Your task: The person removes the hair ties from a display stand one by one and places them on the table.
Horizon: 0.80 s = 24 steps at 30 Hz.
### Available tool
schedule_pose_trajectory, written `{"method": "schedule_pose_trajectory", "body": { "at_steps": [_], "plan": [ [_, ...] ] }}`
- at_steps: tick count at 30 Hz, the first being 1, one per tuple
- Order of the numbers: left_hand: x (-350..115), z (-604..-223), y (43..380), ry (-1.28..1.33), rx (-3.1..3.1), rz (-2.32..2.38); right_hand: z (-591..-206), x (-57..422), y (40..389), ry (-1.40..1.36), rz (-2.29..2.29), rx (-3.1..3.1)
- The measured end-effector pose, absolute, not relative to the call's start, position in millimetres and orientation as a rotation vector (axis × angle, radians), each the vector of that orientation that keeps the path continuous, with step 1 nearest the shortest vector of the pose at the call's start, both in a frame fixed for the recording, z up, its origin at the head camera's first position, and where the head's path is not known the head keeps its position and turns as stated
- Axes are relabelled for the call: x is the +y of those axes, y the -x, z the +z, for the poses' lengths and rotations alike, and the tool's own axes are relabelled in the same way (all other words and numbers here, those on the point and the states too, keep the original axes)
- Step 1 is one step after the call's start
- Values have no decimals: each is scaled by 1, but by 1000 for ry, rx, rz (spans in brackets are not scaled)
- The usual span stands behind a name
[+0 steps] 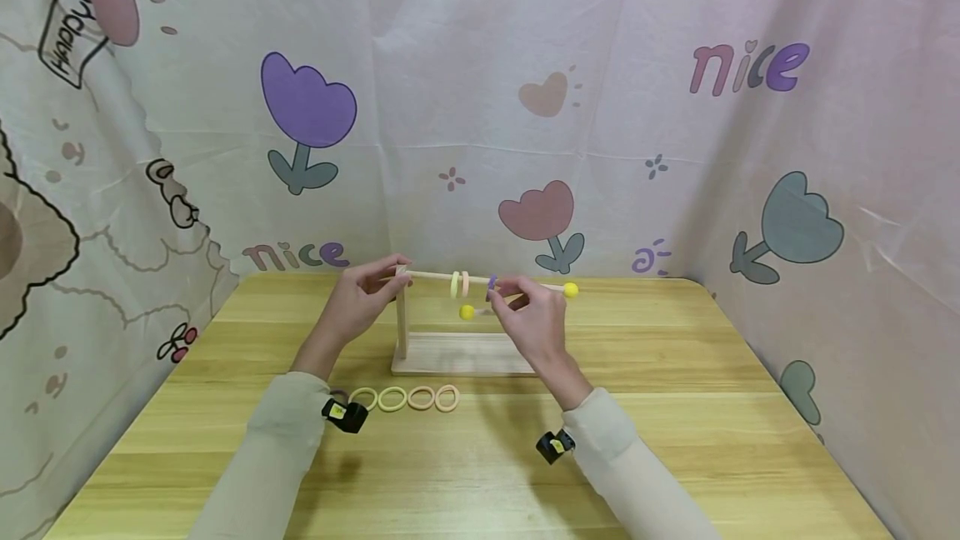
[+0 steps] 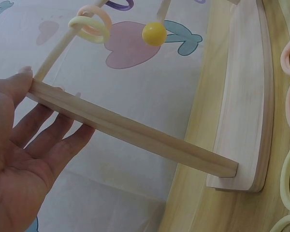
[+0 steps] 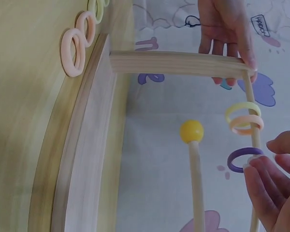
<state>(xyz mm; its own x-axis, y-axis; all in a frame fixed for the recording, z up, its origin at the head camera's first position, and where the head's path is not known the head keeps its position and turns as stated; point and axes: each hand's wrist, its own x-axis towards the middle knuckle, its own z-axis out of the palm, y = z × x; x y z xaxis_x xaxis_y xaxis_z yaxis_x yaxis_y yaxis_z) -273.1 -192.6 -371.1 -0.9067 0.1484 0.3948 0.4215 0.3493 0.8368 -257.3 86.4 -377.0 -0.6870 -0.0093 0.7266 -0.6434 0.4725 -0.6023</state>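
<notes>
A wooden stand has a base board [image 1: 457, 355], an upright post [image 2: 135, 128] and a top rod [image 3: 249, 92]. My left hand [image 1: 358, 298] grips the post's top end, thumb above and fingers beneath in the left wrist view. A yellow-green ring [image 1: 454, 285] and a peach ring [image 1: 465, 284] hang side by side on the rod. Farther right along it is a purple ring [image 3: 236, 158], which my right hand [image 1: 534, 319] holds at its edge between thumb and fingertips. A yellow ball [image 1: 571, 290] caps the rod's right end.
A second, lower rod [image 3: 196, 186] ends in a yellow ball [image 1: 467, 312]. In front of the base, a row of loose rings lies on the wooden table [image 1: 480, 473], including a peach ring [image 1: 447, 398] and a yellow-green ring [image 1: 392, 399]. A patterned curtain [image 1: 465, 90] stands behind.
</notes>
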Motion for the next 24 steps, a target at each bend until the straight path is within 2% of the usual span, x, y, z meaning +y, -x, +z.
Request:
{"method": "schedule_pose_trajectory", "body": {
  "at_steps": [24],
  "plan": [
    [-193,-370,272,501,-2391,-1580,-380,77,265,-434,1093,-2151]
  ]
}}
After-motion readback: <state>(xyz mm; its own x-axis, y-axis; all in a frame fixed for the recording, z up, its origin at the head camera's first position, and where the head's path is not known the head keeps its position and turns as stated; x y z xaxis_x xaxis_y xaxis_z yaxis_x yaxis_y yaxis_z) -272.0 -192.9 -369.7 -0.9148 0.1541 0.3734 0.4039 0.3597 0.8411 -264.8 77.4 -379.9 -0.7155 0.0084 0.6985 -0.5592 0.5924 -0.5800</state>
